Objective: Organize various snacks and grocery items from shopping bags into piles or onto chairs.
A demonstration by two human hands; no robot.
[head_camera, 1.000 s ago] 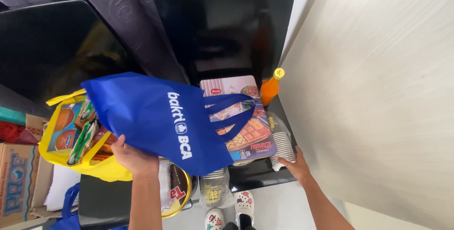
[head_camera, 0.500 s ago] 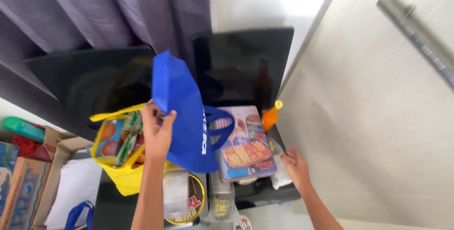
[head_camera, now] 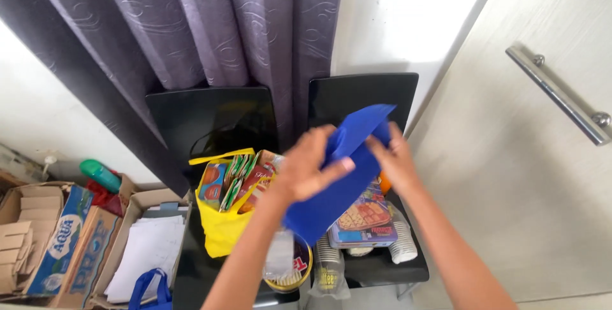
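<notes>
Both hands, left hand (head_camera: 312, 169) and right hand (head_camera: 394, 160), are closed, pinching the soft blue fabric tote bag (head_camera: 338, 182); it looks light and floppy, best gripped along its top edge.

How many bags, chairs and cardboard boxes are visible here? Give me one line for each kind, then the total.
Bags: 3 (blue bag held by left hand and right hand, yellow bag, blue bag on floor)
Black chairs: 2 (left chair, right chair)
Cardboard boxes: 3 (folded-card box, printed box, paper box)
Total: 8
</notes>
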